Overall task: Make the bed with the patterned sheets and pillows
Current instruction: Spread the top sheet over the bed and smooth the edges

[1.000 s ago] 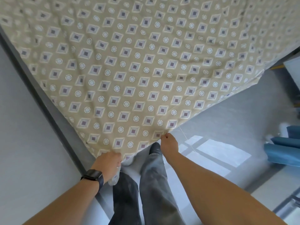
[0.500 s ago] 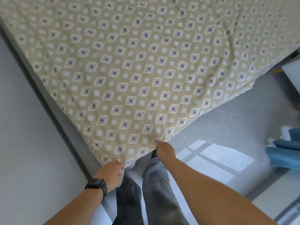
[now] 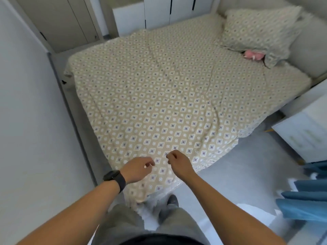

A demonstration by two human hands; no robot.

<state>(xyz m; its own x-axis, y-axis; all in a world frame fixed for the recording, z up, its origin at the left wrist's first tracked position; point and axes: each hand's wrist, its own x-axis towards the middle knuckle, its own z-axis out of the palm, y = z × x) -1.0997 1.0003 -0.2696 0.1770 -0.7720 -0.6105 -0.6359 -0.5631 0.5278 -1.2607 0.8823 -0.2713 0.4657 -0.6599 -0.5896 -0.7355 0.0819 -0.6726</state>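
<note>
A beige sheet [image 3: 159,96] with a diamond and circle pattern lies spread over the whole bed, with a few creases running across it. Its near corner hangs over the foot of the bed by my legs. A pillow [image 3: 256,32] in the same pattern leans at the far right end. My left hand [image 3: 139,167], with a black watch on its wrist, hovers over the near corner with loosely curled fingers and holds nothing. My right hand [image 3: 177,160] is close beside it, fingers also loosely curled and empty.
A pink item [image 3: 253,56] peeks out from under the pillow. A white wall [image 3: 26,121] runs along the left side of the bed. A white cabinet [image 3: 304,131] stands at the right, with blue fabric [image 3: 306,204] on the floor below it. Wardrobe doors [image 3: 159,11] stand behind the bed.
Both hands gripped the sheet's near edge and held it raised; now they have let go, the sheet lies flat on the bed, and the view has lifted to show the whole bed.
</note>
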